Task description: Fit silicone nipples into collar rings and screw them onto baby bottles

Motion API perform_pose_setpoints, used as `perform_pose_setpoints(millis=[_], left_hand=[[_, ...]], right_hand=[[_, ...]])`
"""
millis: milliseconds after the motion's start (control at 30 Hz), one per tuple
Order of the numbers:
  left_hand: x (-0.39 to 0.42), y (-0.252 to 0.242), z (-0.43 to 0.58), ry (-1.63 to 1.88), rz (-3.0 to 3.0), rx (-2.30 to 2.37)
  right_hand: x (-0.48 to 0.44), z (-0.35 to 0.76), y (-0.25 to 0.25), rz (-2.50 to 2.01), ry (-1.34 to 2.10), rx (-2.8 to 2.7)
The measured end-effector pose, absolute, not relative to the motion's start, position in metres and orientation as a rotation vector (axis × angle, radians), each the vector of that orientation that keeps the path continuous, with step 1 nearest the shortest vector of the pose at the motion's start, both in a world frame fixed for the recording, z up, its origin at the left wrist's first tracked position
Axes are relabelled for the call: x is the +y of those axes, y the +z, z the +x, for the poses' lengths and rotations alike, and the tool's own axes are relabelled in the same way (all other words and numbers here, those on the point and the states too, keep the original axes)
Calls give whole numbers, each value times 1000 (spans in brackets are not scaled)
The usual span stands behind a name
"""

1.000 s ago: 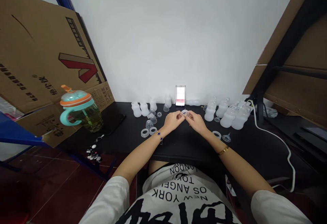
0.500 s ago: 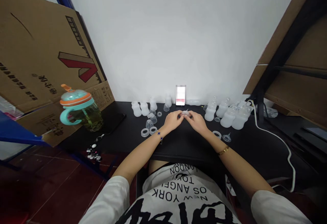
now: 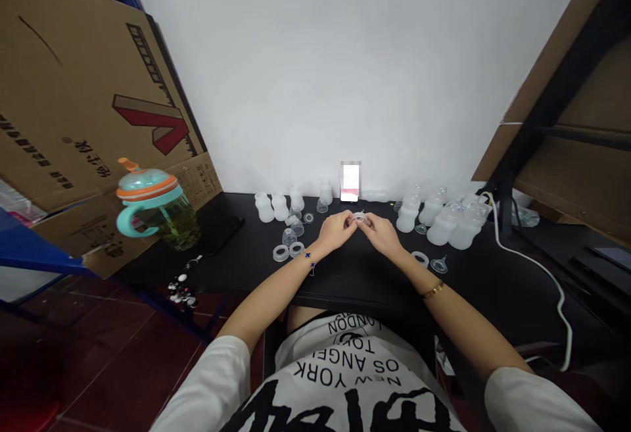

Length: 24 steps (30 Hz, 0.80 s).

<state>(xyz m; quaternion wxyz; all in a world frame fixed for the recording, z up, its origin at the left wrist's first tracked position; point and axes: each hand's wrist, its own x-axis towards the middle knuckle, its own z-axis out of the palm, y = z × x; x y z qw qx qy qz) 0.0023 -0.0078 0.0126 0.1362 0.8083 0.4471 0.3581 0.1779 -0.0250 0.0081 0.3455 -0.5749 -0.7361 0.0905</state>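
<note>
Here, the black worktop [image 3: 359,281] is carrying the work mid-table: left hand [image 3: 335,233] and right hand [image 3: 382,236] are meeting, both sets of fingers [image 3: 351,221] pinching a small clear silicone teat [image 3: 361,219] between them, right hand slightly nearer, long axis unclear.

A cardboard box [image 3: 83,77] leans at left behind a teal-and-orange sippy cup [image 3: 158,205] holding greenish liquid. A black phone [image 3: 221,238] and a beaded strap [image 3: 181,287] lie at the edge of the black desk [image 3: 365,281]. An upright card [image 3: 350,181] (blurred, so unreadable) stands against the white wall [image 3: 345,70]. A white cable [image 3: 537,264] runs off right.
</note>
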Motion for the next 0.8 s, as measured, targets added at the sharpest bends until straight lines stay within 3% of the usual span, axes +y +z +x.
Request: perform_pose_setpoints(millis=[800], left_hand=[[-8,11,2,1065,2334,1280]], right_hand=[[-30,176,14,-1505,322,-1879]])
